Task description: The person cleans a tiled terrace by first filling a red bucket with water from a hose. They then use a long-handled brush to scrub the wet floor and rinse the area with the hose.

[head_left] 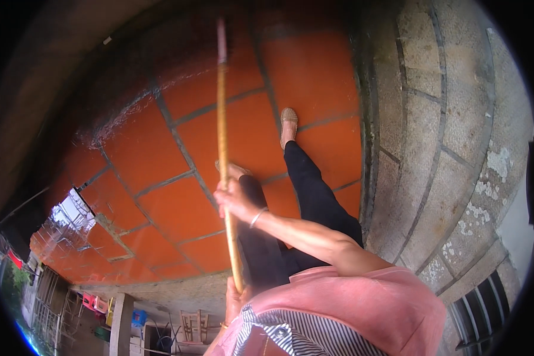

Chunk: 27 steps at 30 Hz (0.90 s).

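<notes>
A long pale wooden pole runs from near my body out over the orange tiled floor. Its far part is pinkish and blurred, and what sits at its tip cannot be made out. My right hand, with a pale bracelet at the wrist, is wrapped round the pole partway along. Closer to my body, my left hand grips the pole's near end, and the sleeve hides part of that forearm. Both of my feet stand on the tiles to the right of the pole.
The orange tiled floor has dark joints and a wet, shiny stretch at the left. A rough stone block wall rises on the right. Toward the lower left are a concrete post, pink stools and a wooden chair.
</notes>
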Available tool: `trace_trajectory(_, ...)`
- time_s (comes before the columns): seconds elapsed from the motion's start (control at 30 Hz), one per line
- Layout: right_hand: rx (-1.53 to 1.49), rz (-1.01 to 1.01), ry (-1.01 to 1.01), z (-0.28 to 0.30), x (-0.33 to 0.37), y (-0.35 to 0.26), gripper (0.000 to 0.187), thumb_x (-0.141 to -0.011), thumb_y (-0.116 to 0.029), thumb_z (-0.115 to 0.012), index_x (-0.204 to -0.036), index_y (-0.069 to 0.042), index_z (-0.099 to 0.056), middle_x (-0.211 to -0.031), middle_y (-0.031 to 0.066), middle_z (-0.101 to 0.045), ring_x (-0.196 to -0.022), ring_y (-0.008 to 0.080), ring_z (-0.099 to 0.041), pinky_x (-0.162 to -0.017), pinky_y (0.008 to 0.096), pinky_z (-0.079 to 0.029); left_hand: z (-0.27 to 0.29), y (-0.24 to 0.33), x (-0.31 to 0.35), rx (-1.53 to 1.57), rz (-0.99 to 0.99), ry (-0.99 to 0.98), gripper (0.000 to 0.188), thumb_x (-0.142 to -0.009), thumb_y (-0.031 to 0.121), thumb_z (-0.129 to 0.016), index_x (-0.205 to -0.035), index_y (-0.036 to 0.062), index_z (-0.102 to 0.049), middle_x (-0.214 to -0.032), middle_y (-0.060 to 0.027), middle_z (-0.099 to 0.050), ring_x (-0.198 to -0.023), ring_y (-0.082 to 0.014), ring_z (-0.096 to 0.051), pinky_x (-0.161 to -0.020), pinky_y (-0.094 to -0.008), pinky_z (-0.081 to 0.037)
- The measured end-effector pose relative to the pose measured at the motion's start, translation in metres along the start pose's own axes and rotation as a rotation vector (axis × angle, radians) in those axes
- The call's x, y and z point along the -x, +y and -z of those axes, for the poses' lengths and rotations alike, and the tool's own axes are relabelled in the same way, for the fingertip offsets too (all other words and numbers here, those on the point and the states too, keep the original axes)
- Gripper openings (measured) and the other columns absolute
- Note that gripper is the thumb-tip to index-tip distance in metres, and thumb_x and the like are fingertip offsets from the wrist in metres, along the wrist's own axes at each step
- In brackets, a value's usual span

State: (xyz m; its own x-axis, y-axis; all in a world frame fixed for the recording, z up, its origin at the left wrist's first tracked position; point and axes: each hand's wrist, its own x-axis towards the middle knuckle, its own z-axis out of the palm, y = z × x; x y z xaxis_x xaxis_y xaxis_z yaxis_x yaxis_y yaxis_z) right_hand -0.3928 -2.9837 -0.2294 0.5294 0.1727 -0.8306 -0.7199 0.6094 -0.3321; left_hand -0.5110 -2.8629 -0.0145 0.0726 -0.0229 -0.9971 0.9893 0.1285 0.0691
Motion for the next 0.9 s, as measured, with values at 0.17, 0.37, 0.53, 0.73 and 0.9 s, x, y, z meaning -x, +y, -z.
trace_trajectory(0.17, 0.139, 0.2, 0.357, 0.134, -0.027, -0.113, 0.012, -0.083, -0.003, -0.05, -0.085, -0.005, -0.039, -0.063, 0.0071, -0.048, -0.036, 0.0174, -0.049, -0.03, 0.0294, -0.041, -0.094, 0.027, -0.104, -0.568, -0.245, -0.259, 0.017, -0.085, 0.007, -0.054, -0.1, 0.0051, -0.044, -0.075, -0.0068, -0.048, -0.064, -0.0138, -0.044, -0.058, -0.0284, -0.042)
trace_trajectory(0.37, 0.578, 0.156, 0.663, 0.274, -0.123, -0.285, 0.009, -0.08, -0.006, -0.052, -0.074, -0.001, -0.049, -0.058, 0.0075, -0.05, -0.038, 0.0178, -0.048, -0.035, 0.031, -0.041, -0.284, 0.116, -0.204, -0.134, -0.026, -0.673, 0.021, -0.086, 0.005, -0.05, -0.104, 0.007, -0.039, -0.051, -0.0009, -0.035, -0.028, -0.012, -0.032, -0.027, -0.0269, -0.025)
trace_trajectory(0.53, 0.681, 0.062, 0.635, 0.287, -0.17, -0.314, 0.013, -0.076, -0.005, -0.05, -0.081, 0.007, -0.052, -0.061, 0.0103, -0.052, -0.044, 0.0212, -0.054, -0.04, 0.0336, -0.045, -0.332, 0.136, -0.235, 0.149, 0.077, -0.673, 0.018, -0.088, 0.001, -0.047, -0.102, 0.0084, -0.04, -0.049, 0.0003, -0.032, -0.029, -0.0123, -0.031, -0.029, -0.0261, -0.026)
trace_trajectory(0.73, 0.622, -0.082, 0.396, 0.237, -0.129, -0.177, 0.021, -0.078, -0.008, -0.051, -0.089, 0.009, -0.044, -0.063, 0.0123, -0.052, -0.042, 0.0261, -0.057, -0.035, 0.0364, -0.044, -0.24, 0.075, -0.158, -0.034, 0.105, -0.357, 0.019, -0.088, 0.006, -0.049, -0.105, 0.0092, -0.041, -0.055, 0.0016, -0.035, -0.031, -0.0091, -0.028, -0.029, -0.0232, -0.025)
trace_trajectory(0.9, 0.501, -0.273, 0.232, 0.129, -0.065, -0.082, 0.027, -0.079, -0.01, -0.053, -0.097, 0.007, -0.043, -0.063, 0.0136, -0.055, -0.045, 0.0263, -0.06, -0.037, 0.0366, -0.047, -0.157, 0.03, -0.069, 0.024, 0.144, -0.107, 0.023, -0.086, 0.002, -0.052, -0.105, 0.0112, -0.042, -0.057, 0.0024, -0.037, -0.038, -0.0072, -0.032, -0.033, -0.0227, -0.027)
